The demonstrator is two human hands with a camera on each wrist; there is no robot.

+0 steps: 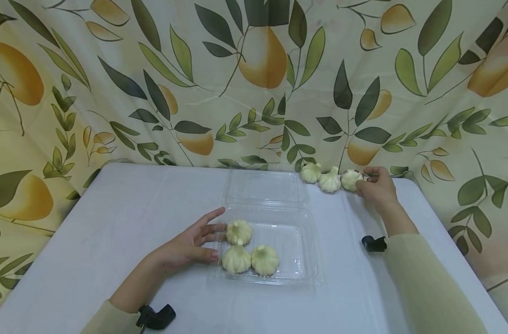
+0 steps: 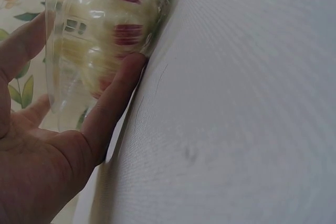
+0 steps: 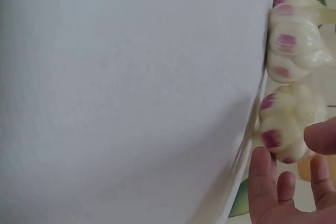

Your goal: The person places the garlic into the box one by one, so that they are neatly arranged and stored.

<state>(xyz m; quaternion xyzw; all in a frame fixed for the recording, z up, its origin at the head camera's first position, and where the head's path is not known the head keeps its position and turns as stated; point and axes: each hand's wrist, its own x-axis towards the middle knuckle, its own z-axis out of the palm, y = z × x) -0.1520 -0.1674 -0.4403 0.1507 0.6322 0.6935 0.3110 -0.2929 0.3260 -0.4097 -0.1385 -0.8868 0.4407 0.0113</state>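
At the back right of the table, my right hand (image 1: 378, 188) pinches a garlic bulb (image 1: 351, 180) between thumb and fingers. In the right wrist view the thumb lies on that bulb (image 3: 286, 121), which has purple patches. Two more garlic bulbs (image 1: 330, 180) sit just left of it in a row. My left hand (image 1: 193, 243), fingers spread, touches the left side of a clear plastic clamshell box (image 1: 295, 241). Three garlic bulbs (image 1: 265, 260) lie in the left part of its base. Through the box wall, the left wrist view shows garlic with purple patches (image 2: 128, 34).
The box's clear lid (image 1: 265, 188) lies folded back toward the rear edge. A white cloth (image 1: 91, 232) covers the table. Behind it hangs a curtain (image 1: 254, 106) printed with fruit and leaves. Each wrist carries a black camera (image 1: 157, 317).
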